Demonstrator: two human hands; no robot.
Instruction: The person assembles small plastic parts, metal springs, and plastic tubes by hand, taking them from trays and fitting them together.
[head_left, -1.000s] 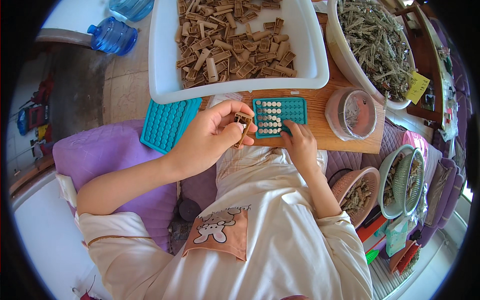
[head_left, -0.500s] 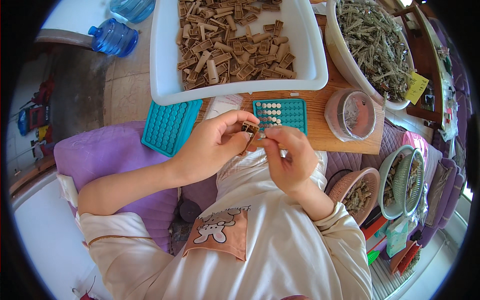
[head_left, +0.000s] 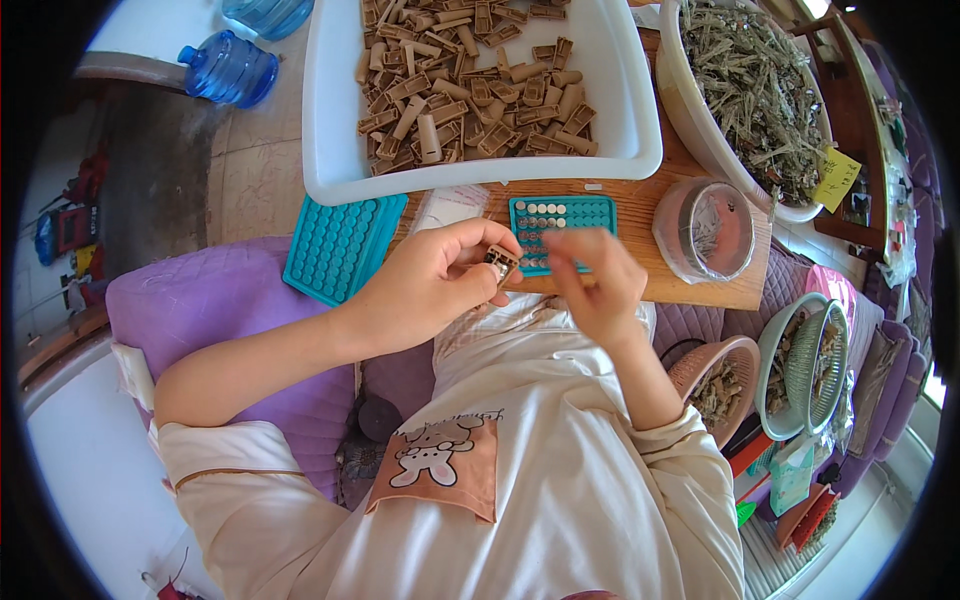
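My left hand (head_left: pixel 432 282) is closed around a small brown plastic casing (head_left: pixel 503 259), whose side facing up shows dark and shiny parts inside. My right hand (head_left: pixel 612 290) is apart from the casing, over the near right part of a teal tray (head_left: pixel 597 224) with round pockets. Motion smears its fingertips, so whether they hold anything is unclear. Several small silver and white discs (head_left: pixel 545 210) fill the tray's left pockets. Left of my hands lies a second teal tray (head_left: pixel 340 245) with rows of round pockets.
A white tub (head_left: pixel 325 150) of loose brown casings (head_left: pixel 490 95) stands ahead on the wooden table (head_left: pixel 735 285). To its right are a large basin (head_left: pixel 692 140) of thin metal-like pieces and a round clear container (head_left: pixel 665 235). Baskets, including a pink one (head_left: pixel 735 350), sit at right.
My right hand has drawn away from the casing, moving right toward the disc tray. My left hand keeps hold of the casing in nearly the same place.
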